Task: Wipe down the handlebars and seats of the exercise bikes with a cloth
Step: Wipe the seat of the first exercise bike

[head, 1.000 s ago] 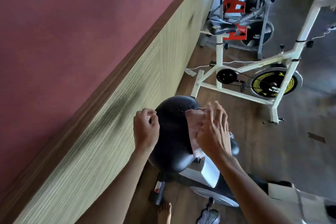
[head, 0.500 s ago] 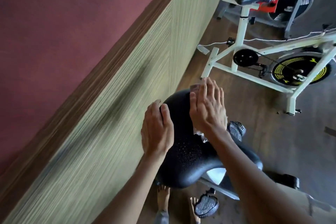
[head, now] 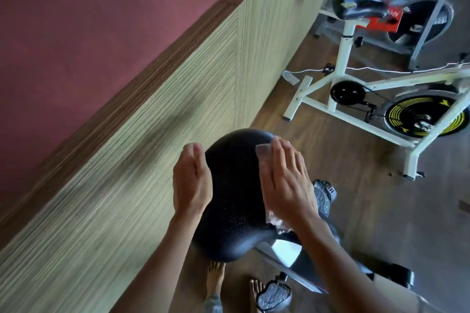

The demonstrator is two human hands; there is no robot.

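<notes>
Right hand [head: 286,180] is pressing the cloth [head: 264,160] flat-fingered on the seat [head: 234,198], left hand [head: 192,180] bracing, fingers straight, gripping nothing — wants long overlapping strokes.

The seat [head: 234,201] before you is black, wide and rounded, with a finely dotted top. The cloth [head: 264,160] is pale and thin, spread flat on the seat's right side; only its edges show.
</notes>
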